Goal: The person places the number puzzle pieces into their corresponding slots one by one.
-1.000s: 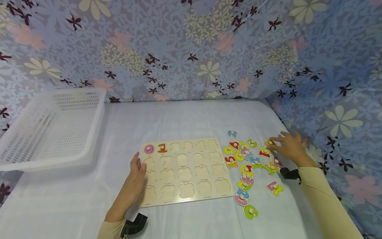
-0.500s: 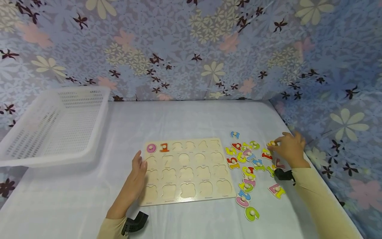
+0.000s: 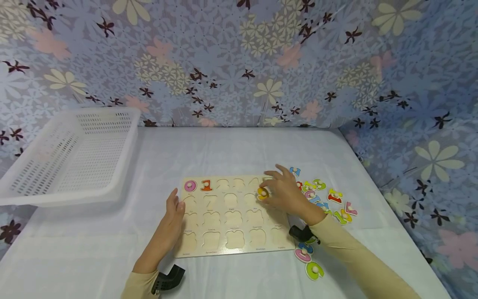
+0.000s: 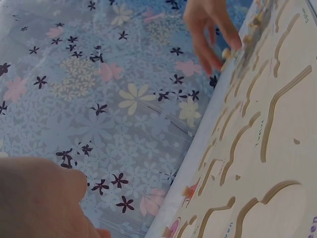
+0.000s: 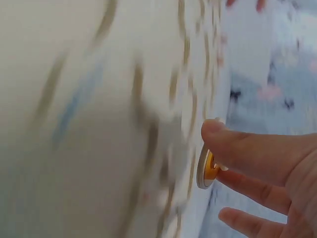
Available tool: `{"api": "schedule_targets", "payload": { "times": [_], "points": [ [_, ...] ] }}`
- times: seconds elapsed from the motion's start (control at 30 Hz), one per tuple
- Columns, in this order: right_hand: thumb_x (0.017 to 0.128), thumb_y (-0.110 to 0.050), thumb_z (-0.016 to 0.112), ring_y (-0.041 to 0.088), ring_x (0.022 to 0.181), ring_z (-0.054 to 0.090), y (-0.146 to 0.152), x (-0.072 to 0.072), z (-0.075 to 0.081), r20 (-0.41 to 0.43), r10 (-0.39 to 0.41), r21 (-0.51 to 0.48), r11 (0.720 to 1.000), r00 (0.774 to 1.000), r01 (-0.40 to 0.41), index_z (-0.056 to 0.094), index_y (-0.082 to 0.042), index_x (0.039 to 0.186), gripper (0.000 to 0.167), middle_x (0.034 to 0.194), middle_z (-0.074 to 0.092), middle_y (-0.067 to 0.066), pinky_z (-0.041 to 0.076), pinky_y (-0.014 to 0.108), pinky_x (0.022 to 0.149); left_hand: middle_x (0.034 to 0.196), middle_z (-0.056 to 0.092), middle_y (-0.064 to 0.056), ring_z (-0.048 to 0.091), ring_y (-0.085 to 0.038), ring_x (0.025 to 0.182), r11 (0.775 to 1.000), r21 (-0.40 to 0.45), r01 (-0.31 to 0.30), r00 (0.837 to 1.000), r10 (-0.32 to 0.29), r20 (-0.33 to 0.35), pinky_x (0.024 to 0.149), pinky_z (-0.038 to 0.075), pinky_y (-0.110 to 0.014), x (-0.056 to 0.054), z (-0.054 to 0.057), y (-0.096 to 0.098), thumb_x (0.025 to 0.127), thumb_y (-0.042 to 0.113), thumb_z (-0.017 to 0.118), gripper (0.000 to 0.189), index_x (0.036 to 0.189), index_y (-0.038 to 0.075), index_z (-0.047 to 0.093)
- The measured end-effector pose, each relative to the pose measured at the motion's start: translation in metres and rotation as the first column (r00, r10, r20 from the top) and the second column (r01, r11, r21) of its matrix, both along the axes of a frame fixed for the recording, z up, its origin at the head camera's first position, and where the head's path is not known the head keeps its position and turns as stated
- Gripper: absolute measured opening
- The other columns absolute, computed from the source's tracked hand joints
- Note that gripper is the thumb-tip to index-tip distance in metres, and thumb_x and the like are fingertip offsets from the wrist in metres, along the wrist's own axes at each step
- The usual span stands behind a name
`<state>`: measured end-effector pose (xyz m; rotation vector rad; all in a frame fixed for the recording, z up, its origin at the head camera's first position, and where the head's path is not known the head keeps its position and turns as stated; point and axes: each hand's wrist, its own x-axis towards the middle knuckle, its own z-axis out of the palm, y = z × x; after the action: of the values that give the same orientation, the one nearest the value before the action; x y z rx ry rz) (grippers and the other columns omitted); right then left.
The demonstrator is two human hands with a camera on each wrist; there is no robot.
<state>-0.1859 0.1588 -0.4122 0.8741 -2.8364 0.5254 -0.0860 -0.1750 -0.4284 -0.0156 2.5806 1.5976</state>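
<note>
The wooden number board (image 3: 223, 207) lies flat on the table. A pink 0 (image 3: 190, 186) and a red-orange 1 (image 3: 206, 185) sit in its top-row recesses. My left hand (image 3: 172, 222) rests along the board's left edge, fingers fairly straight. Over the board's upper right part, my right hand (image 3: 289, 193) pinches a yellow-orange number piece (image 3: 262, 193) between thumb and finger. The right wrist view shows this number piece (image 5: 210, 167) tilted on edge; I cannot tell which digit it is.
Loose knobbed number pieces lie right of the board, among them a green 6 or 9 (image 3: 314, 270), a red-and-yellow piece (image 3: 335, 196) and a pink piece (image 3: 350, 208). A white perforated basket (image 3: 127, 160) stands at the left. Floral cloth (image 3: 224, 62) hangs behind the table.
My right hand reached the yellow-orange piece at the far right, pinched it and carried it left over the board. My left hand has stayed at the board's left edge.
</note>
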Motion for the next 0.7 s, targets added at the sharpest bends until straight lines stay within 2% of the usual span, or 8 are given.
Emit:
{"api": "schedule_targets", "payload": {
  "times": [0.13,0.3,0.7],
  "points": [
    [0.069,-0.03,0.088,0.048,0.134,0.027,-0.028,0.004,-0.004,0.044,0.051,0.042,0.998,0.998,-0.053,0.075,-0.013,0.101,0.038,0.131,0.056,0.017,0.022,0.069,0.106,0.155,0.008,-0.03,0.016,-0.045,0.14,1.0,-0.01,-0.001,1.0,0.001,-0.001,0.113,0.014,-0.062,0.001,0.0,-0.001,0.106,0.037,0.025,0.062,0.153,0.009,-0.003],
    [0.071,-0.03,0.087,0.047,0.135,0.027,-0.034,0.005,-0.007,0.081,0.032,0.086,0.996,0.996,-0.039,0.075,-0.014,0.102,0.037,0.131,0.056,0.016,0.024,0.068,0.106,0.155,0.01,-0.03,0.017,-0.045,0.14,1.0,-0.026,-0.003,1.0,0.003,0.001,0.113,0.014,-0.061,0.0,0.0,-0.001,0.106,0.038,0.025,0.062,0.153,0.009,-0.002],
    [0.071,-0.026,0.087,0.047,0.132,0.033,-0.038,0.006,-0.012,0.064,0.022,0.009,1.0,0.998,-0.022,0.076,-0.01,0.098,0.033,0.124,0.06,0.016,0.031,0.067,0.103,0.155,0.011,-0.031,0.016,-0.044,0.141,1.0,-0.017,-0.01,1.0,0.01,0.006,0.114,0.014,-0.06,-0.001,0.0,-0.001,0.107,0.036,0.026,0.06,0.153,0.008,-0.001]
  ]
}}
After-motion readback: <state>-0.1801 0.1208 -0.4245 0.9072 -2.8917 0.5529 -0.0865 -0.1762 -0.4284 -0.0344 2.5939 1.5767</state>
